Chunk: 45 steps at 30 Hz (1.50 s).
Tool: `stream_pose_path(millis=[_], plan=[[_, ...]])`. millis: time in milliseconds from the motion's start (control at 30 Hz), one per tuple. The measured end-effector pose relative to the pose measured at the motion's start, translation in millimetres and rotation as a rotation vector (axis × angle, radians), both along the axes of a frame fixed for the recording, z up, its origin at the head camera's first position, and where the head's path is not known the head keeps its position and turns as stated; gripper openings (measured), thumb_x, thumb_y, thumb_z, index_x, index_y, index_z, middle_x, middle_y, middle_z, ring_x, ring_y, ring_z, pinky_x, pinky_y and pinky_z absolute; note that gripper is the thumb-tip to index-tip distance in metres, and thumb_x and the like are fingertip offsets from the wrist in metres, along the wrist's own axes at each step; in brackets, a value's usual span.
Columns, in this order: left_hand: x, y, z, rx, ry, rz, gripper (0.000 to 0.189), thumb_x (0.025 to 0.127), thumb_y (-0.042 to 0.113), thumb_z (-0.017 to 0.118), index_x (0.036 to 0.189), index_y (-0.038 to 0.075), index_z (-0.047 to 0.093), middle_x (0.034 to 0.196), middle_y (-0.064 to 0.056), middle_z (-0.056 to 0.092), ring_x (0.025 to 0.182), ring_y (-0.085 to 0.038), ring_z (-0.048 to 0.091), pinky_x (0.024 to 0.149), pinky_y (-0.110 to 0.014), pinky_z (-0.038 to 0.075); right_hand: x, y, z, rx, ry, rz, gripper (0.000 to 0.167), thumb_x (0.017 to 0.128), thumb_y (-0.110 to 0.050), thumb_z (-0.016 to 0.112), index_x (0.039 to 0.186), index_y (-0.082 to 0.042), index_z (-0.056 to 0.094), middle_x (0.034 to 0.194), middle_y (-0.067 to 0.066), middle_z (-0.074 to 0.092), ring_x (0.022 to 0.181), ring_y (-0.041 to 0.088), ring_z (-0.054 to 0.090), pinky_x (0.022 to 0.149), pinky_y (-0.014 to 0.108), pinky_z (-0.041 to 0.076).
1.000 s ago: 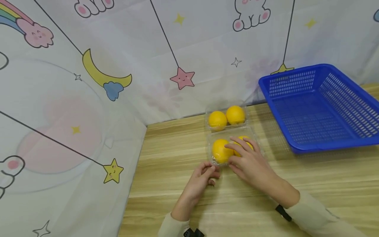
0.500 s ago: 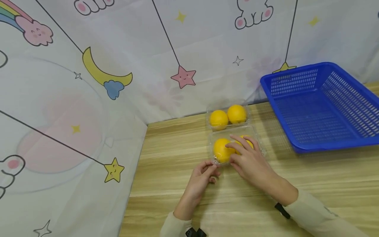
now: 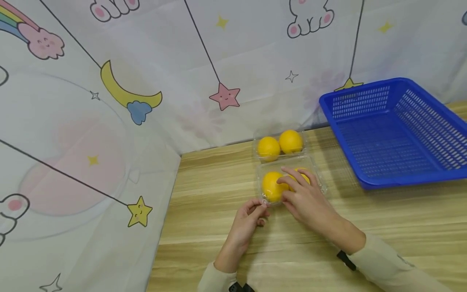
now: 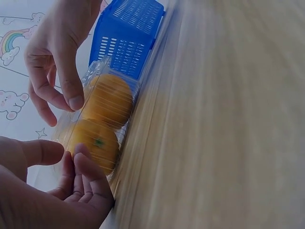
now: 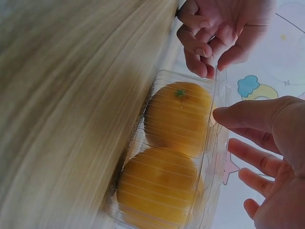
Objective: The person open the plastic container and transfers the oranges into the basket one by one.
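Observation:
A clear plastic fruit box (image 5: 164, 76) with its lid down stands on the table, holding two oranges (image 3: 273, 186). My left hand (image 3: 245, 223) is at its near left corner, where thumb and fingertips pinch the edge; the other fingers are curled. Over the lid lies my right hand (image 3: 310, 202), with its thumb (image 5: 243, 117) against the near lid edge and its fingers loosely spread on top. Part of the right-hand orange is hidden beneath that hand in the head view. Right behind stands a second clear box (image 3: 255, 142) with two more oranges (image 3: 290, 142).
To the right, a blue plastic basket (image 3: 359, 172) with slotted walls stands on the wooden table (image 3: 208, 190). A white printed cloth (image 3: 255, 52) hangs along the back and left side, close behind the second box.
Both hands stay at the front box, with hardly any movement. The whole head view shifts slightly.

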<state>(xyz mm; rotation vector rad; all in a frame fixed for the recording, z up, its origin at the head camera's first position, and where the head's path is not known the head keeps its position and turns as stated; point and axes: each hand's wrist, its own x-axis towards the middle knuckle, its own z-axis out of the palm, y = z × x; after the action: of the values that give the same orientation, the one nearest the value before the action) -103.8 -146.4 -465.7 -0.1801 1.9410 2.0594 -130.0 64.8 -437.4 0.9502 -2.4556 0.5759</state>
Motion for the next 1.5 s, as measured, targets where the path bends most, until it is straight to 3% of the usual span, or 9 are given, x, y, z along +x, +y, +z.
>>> stream_pose_path(millis=[633,833,967,1100,1200,1300,1400,1500], plan=[[-1.4,0.4,-1.3,0.015,0.006,0.004,0.012,0.102,0.014,0.066,0.109,0.005,0.066,0.102,-0.004,0.068,0.091,-0.014,0.061,0.072,-0.022,0.053,1.4,1.9,0.0,-0.022,0.002,-0.006,0.022,0.078,-0.004,0.093,0.078,-0.014,0.073,0.120,0.009,0.069,0.145,0.039,0.048,0.115,0.061,0.033],[-0.2,-2.0,3.1,-0.082,0.038,-0.026,0.021,0.103,0.018,0.067,0.116,0.002,0.063,0.105,-0.007,0.067,0.095,-0.016,0.061,0.077,-0.024,0.054,4.9,5.5,-2.2,-0.029,0.007,-0.003,0.020,0.083,-0.007,0.090,0.086,-0.016,0.073,0.119,0.009,0.069,0.141,0.040,0.052,0.113,0.061,0.034],[3.6,-2.3,7.4,-0.246,0.161,-0.012,0.037,0.101,0.019,0.070,0.129,0.000,0.056,0.116,-0.010,0.061,0.102,-0.019,0.059,0.085,-0.027,0.053,6.6,10.0,-2.1,-0.021,0.010,0.011,0.020,0.083,-0.007,0.090,0.091,-0.016,0.074,0.120,0.009,0.069,0.139,0.040,0.053,0.113,0.061,0.034],[7.3,0.3,11.4,-0.446,0.341,0.011,0.057,0.099,0.021,0.073,0.147,0.003,0.047,0.136,-0.018,0.052,0.118,-0.028,0.056,0.096,-0.042,0.054,8.1,15.2,0.2,-0.011,0.026,0.015,0.021,0.082,-0.006,0.091,0.094,-0.016,0.076,0.122,0.009,0.070,0.137,0.040,0.055,0.112,0.061,0.037],[9.4,2.7,16.9,-0.589,0.481,-0.003,0.066,0.096,0.019,0.075,0.154,0.007,0.046,0.151,-0.022,0.045,0.135,-0.038,0.049,0.105,-0.058,0.050,10.1,18.0,2.5,-0.017,0.031,0.024,0.021,0.081,-0.006,0.091,0.095,-0.015,0.077,0.122,0.009,0.071,0.136,0.039,0.056,0.111,0.062,0.039],[8.5,6.2,21.5,-0.709,0.617,-0.049,0.067,0.093,0.014,0.077,0.154,0.009,0.051,0.160,-0.024,0.039,0.145,-0.043,0.039,0.112,-0.066,0.043,10.7,22.4,3.8,-0.037,0.039,0.037,0.022,0.080,-0.006,0.091,0.095,-0.015,0.077,0.121,0.010,0.071,0.134,0.039,0.057,0.109,0.062,0.041],[6.0,10.4,23.4,-0.781,0.712,-0.090,0.064,0.092,0.012,0.078,0.152,0.007,0.055,0.165,-0.025,0.036,0.151,-0.048,0.032,0.115,-0.070,0.036,11.0,28.3,3.5,-0.064,0.040,0.052,0.023,0.079,-0.005,0.092,0.094,-0.016,0.077,0.119,0.009,0.072,0.130,0.038,0.060,0.106,0.063,0.044],[2.5,14.9,23.7,-0.787,0.759,-0.127,0.061,0.094,0.013,0.078,0.150,0.005,0.057,0.166,-0.022,0.039,0.155,-0.049,0.027,0.118,-0.075,0.029,12.4,34.7,1.8,-0.102,0.020,0.063,0.024,0.077,-0.002,0.091,0.093,-0.015,0.077,0.117,0.009,0.072,0.127,0.039,0.061,0.103,0.063,0.046]])
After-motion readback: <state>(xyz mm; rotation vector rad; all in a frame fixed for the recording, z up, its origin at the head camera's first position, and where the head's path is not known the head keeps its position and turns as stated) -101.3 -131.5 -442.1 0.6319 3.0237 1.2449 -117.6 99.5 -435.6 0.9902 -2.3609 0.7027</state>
